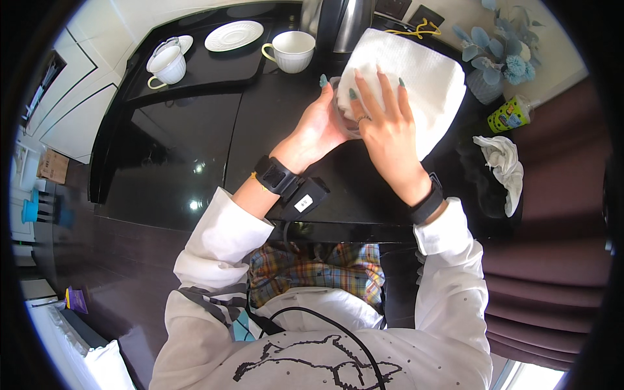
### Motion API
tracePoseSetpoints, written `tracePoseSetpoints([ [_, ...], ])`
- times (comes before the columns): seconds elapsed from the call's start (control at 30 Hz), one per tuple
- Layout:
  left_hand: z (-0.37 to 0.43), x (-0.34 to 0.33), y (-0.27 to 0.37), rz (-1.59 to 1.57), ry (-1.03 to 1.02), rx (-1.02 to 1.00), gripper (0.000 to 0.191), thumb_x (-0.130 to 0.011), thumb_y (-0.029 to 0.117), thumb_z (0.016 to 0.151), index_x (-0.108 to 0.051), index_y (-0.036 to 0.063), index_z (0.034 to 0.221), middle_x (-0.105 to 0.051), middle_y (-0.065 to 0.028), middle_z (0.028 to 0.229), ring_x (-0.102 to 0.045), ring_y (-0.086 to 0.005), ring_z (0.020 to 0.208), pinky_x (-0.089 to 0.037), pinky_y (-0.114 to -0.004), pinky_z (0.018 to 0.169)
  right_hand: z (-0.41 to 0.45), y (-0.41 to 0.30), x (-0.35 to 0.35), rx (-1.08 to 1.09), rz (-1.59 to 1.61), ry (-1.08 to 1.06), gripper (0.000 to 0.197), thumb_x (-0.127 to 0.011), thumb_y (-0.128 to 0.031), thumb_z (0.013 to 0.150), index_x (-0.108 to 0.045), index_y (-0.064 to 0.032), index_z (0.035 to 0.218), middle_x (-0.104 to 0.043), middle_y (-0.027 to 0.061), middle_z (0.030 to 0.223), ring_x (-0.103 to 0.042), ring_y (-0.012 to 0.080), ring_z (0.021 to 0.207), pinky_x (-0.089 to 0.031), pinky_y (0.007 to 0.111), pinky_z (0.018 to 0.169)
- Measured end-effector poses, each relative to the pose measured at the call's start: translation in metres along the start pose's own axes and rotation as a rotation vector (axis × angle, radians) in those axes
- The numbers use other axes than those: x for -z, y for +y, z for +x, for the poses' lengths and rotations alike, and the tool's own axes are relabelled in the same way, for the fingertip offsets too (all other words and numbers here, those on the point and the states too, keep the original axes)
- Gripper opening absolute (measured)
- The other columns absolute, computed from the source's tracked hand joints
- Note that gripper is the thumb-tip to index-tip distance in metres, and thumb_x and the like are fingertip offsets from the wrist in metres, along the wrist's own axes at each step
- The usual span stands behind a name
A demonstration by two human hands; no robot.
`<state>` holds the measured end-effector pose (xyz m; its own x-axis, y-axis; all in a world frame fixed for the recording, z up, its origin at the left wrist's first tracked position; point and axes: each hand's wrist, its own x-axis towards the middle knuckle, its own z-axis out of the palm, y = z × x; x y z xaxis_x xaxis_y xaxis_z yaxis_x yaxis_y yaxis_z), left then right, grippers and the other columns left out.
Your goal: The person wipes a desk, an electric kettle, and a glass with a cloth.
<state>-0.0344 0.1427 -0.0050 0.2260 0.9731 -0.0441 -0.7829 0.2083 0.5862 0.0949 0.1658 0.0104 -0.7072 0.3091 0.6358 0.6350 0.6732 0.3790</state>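
My left hand [317, 124] grips a clear container [342, 124] by its left side. The thumb points up along the wall and the other fingers are hidden behind it. A white textured cloth or paper towel [429, 83] covers most of the container, so its full shape does not show. Over the cloth lies my right hand [387, 117], fingers spread and pressed flat, a ring on one of them. Its thumb is out of sight, so a grip cannot be made out. Both wrists wear black bands, with a black box [304, 200] near the left one.
Behind stand a white cup [293, 51] and a metal kettle [347, 24]. A black tray [214, 73] bears another cup [168, 66] and a white saucer [234, 35]. At right are a flower vase [485, 85], a green patterned cup [509, 114] and a crumpled cloth [504, 168].
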Motion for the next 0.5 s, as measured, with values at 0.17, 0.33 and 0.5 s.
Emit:
tracePoseSetpoints([
  [0.17,0.007,0.014,0.004,-0.031,-0.032,0.058,0.056,-0.023,0.050,0.094,-0.027,0.0116,0.135,-0.045,-0.0234,0.124,-0.043,-0.0347,0.118,-0.031,-0.050,0.101,-0.005,0.009,-0.005,0.048,-0.166,-0.093,0.024,-0.061,-0.012,0.061,-0.070,-0.0008,0.080,-0.055,0.0127,0.119,-0.045,0.0391,0.117,-0.038,0.052,0.092],
  [0.33,0.009,0.018,0.000,0.025,-0.008,0.034,0.055,-0.022,0.050,0.094,-0.032,0.0100,0.130,-0.048,-0.0183,0.122,-0.051,-0.0348,0.110,-0.037,-0.055,0.094,-0.004,0.002,0.016,0.090,-0.098,-0.127,0.018,-0.062,-0.012,0.060,-0.070,-0.0011,0.072,-0.056,0.0121,0.119,-0.046,0.0358,0.118,-0.040,0.049,0.092],
  [0.5,0.010,0.023,0.004,-0.041,-0.060,0.024,0.053,-0.022,0.050,0.094,-0.035,0.0111,0.128,-0.050,-0.0155,0.122,-0.052,-0.0321,0.109,-0.041,-0.052,0.092,0.004,0.014,0.004,0.054,0.053,-0.086,0.011,-0.063,-0.009,0.060,-0.068,-0.0014,0.066,-0.055,0.0108,0.120,-0.047,0.0333,0.117,-0.040,0.047,0.093],
])
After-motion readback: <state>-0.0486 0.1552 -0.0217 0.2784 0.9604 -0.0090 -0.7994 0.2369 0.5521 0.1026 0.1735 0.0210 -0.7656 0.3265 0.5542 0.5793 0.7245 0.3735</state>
